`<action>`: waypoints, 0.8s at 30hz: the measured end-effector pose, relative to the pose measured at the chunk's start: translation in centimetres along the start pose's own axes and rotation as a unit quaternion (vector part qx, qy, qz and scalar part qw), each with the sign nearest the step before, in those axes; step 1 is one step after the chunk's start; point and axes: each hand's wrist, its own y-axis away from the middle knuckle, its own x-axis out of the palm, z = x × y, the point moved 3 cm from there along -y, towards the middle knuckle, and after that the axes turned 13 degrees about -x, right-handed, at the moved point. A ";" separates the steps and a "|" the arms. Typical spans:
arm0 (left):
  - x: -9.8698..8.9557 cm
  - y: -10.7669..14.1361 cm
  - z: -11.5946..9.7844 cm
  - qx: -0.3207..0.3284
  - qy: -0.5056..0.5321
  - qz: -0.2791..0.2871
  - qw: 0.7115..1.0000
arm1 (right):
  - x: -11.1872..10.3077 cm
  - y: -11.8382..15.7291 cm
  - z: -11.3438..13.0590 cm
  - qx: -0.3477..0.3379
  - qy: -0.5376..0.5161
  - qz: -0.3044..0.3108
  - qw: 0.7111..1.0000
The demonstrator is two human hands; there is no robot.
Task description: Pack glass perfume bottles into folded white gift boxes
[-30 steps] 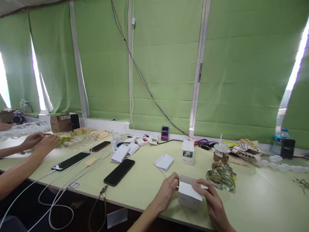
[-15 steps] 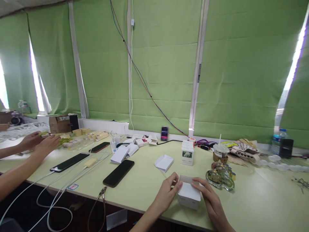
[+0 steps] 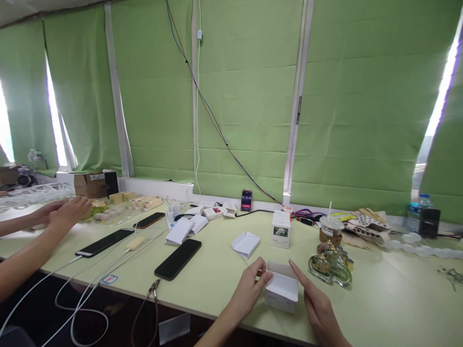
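Observation:
A small white cardboard box (image 3: 280,302) stands at the table's front edge with its top open and a flap leaning inward. My left hand (image 3: 250,284) grips its left wall, thumb at the rim and fingers behind. Along the right wall lies my right hand (image 3: 314,301), its fingers straight and together, the tips at the far right corner; whether it presses on the wall I cannot tell. Behind them stands a white box with a flower picture (image 3: 281,232). An unfolded white carton piece (image 3: 246,244) lies to its left.
A glass dish of small trinkets (image 3: 329,267) sits right of my hands, before a lidded drink cup (image 3: 331,229). Phones (image 3: 178,259) and white cables (image 3: 104,284) spread leftward. At far left a co-worker's hands (image 3: 67,212) handle small items.
My right hand's fingers have lifted off the box's top flap and straightened along its right side. The box has shifted slightly left. My left hand keeps its grip.

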 end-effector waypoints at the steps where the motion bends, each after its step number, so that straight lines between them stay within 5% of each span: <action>1: 0.0 0.0 0.1 0.001 -0.001 -0.001 1.000 | 0.0 0.0 0.0 -0.003 0.003 0.000 1.000; 12: 0.0 -0.1 0.0 -0.001 0.008 0.005 1.000 | 0.2 -0.1 0.1 -0.017 -0.006 -0.004 1.000; 20: 0.3 0.0 0.2 -0.007 0.028 0.011 1.000 | -0.7 -0.9 1.0 0.045 -0.029 -0.026 0.998; 24: 0.5 0.1 0.6 0.000 0.025 0.002 1.000 | -1.2 -1.2 0.4 0.044 0.000 0.016 0.999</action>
